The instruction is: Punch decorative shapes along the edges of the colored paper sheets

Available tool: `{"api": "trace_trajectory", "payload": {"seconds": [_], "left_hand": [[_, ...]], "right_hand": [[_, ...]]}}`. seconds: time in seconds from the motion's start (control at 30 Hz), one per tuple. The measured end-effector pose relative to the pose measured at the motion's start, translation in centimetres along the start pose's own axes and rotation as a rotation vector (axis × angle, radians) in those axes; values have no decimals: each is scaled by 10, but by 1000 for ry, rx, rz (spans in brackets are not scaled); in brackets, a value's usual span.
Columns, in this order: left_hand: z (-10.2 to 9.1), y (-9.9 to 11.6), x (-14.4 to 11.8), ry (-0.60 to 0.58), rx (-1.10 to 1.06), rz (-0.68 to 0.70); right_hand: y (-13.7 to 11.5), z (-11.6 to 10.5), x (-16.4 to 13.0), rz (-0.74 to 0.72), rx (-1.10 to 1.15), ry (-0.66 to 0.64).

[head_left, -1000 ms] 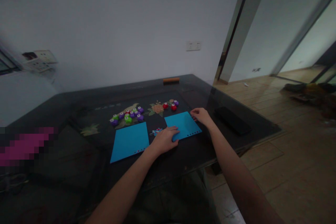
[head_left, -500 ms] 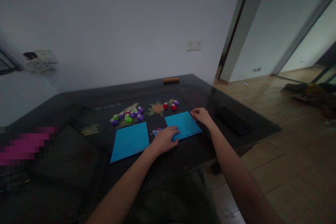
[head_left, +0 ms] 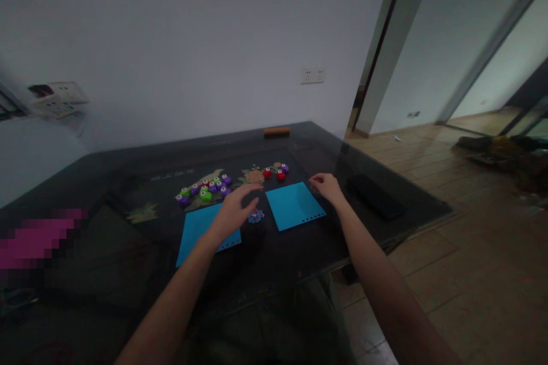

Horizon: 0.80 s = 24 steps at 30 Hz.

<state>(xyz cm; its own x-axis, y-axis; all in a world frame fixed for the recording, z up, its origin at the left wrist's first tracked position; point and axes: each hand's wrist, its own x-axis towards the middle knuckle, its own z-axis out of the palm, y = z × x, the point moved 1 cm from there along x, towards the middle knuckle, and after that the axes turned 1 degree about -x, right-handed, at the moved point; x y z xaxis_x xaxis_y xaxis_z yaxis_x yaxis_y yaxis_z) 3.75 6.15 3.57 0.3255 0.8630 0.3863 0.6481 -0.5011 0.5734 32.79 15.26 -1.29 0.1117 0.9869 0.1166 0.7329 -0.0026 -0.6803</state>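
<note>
My left hand (head_left: 234,211) hovers over the right part of the left blue sheet (head_left: 194,228), thumb and fingers apart, with nothing visible in it. Just right of its thumb lies a small cluster of pink, blue and white bits (head_left: 256,216), too small to name. My right hand (head_left: 327,186) is beside the far right corner of the right blue sheet (head_left: 295,205), fingertips closed together; what they hold, if anything, cannot be made out. Both sheets have a row of holes along the near edge. Several green, purple and red eyeball-like toys (head_left: 206,196) lie behind the left sheet.
Two red toys and a purple one (head_left: 280,175) sit behind the right sheet. A long black case (head_left: 374,197) lies on the dark table (head_left: 278,262) at right. An orange-brown bar (head_left: 276,132) rests near the wall. A pixelated pink patch (head_left: 38,239) is at left.
My left hand has lifted off the right blue sheet and moved left and away from me, uncovering the small cluster. My right hand stays near the same corner. The view has shifted slightly.
</note>
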Motion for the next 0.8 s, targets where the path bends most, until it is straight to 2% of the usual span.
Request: {"api": "trace_trajectory", "payload": {"seconds": [0.07, 0.17, 0.27, 0.33, 0.43, 0.53, 0.6, 0.67, 0.8], "left_hand": [[-22, -24, -10, 87, 51, -51], [-48, -74, -32, 142, 172, -182], [-67, -116, -50, 202, 243, -327], [-75, -133, -56, 219, 264, -384], [-80, -142, -59, 252, 278, -419], [-78, -142, -58, 190, 277, -414], [-76, -140, -59, 138, 259, -386], [-74, -136, -59, 88, 236, -354], [-72, -129, -59, 7, 262, -330]], "right_hand": [[-2, 0, 0, -3, -13, 22], [-5, 2, -1, -12, 12, 32], [-9, 4, -1, -38, 54, 48], [-15, 4, 0, -66, 77, 59], [-33, 2, 1, -141, 90, 63], [-63, 4, 2, -233, 96, 48], [-87, 12, 1, -291, 109, 10], [-113, 30, -4, -369, 134, -97], [-156, 84, -21, -589, 100, -379]]}}
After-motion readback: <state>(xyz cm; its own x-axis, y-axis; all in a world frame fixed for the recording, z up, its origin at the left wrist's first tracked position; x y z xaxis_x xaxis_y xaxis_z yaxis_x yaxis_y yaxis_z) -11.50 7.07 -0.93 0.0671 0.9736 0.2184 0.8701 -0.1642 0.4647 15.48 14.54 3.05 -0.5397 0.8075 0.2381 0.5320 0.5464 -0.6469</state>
